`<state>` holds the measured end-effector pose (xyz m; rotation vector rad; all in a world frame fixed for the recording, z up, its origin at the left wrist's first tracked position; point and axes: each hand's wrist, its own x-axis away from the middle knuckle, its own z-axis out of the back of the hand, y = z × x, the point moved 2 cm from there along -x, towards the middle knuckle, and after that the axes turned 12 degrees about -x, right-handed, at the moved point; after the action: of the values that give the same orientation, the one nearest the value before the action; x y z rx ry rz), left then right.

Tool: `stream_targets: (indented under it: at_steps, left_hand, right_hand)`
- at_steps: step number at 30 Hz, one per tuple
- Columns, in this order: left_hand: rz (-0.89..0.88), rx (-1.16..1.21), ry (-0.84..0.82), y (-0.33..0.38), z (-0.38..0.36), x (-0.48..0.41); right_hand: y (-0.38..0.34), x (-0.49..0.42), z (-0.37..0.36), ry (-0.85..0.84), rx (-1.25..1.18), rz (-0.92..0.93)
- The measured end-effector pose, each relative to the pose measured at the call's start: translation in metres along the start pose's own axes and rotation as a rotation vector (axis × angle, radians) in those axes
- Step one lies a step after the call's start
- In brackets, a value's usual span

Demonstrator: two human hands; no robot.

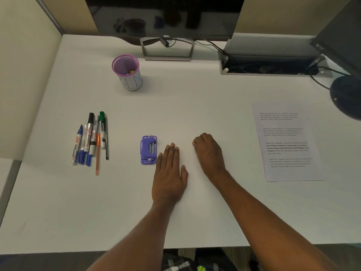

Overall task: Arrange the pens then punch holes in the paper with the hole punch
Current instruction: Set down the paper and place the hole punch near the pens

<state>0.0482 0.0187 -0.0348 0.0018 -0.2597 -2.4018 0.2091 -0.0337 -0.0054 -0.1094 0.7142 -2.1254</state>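
Several pens and markers (90,139) lie side by side on the left of the white desk (175,106). A purple hole punch (148,150) lies near the desk's middle. My left hand (169,175) rests flat on the desk just right of the punch, fingers straight, holding nothing. My right hand (210,153) rests on the desk further right with its fingers curled under, holding nothing. A printed sheet of paper (287,142) lies flat at the right. A purple mesh pen cup (128,74) stands upright at the back left.
A monitor stand (168,50) and a dark monitor are at the back. An open cable tray (271,64) with cables sits at the back right. A black round base (346,96) stands at the far right. Partition walls close off the left side.
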Motion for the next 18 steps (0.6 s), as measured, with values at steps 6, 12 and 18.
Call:
stream_targets:
  at_steps: [6, 12, 18]
  left_hand:
    - [0.006, 0.008, -0.026, -0.001, -0.001, 0.0]
    - [0.005, 0.016, -0.022, 0.0, 0.0, 0.0]
    - [0.008, 0.049, -0.019, 0.0, 0.001, 0.001]
  right_hand:
    - [0.002, -0.003, -0.001, -0.052, 0.052, 0.034]
    - [0.018, -0.029, 0.007, -0.078, -0.093, -0.255]
    - [0.026, -0.057, 0.023, 0.007, -0.429, -0.522]
